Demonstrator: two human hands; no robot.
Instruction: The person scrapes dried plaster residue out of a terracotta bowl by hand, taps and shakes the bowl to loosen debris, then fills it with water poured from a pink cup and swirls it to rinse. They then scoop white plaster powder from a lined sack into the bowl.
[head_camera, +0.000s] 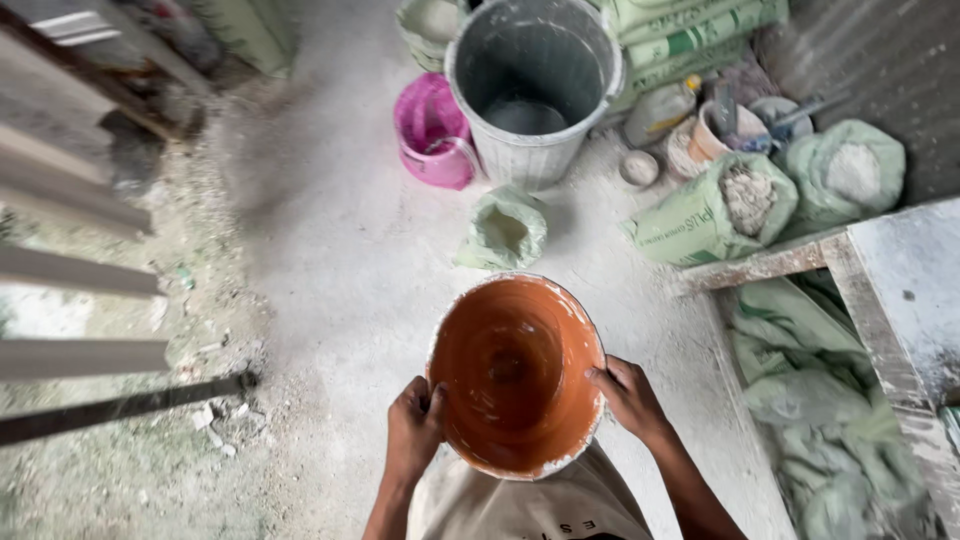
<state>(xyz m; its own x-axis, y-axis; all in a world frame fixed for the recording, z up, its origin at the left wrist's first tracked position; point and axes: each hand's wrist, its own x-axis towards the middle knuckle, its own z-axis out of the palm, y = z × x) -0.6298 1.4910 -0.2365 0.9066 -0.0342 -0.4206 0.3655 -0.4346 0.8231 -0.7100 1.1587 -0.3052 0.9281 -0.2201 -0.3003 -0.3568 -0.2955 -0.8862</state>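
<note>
Both-handed, I hold the orange bowl (515, 375) up.
Left hand (415, 430) and right hand (628, 395) curl pressed-together fingers over opposite rims, forearms angled inward.

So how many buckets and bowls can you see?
3. An orange bowl is held by the left hand and right hand. A grey bin stands ahead on the floor, with a pink bucket beside it. Small pots by the sacks may add more.
</note>
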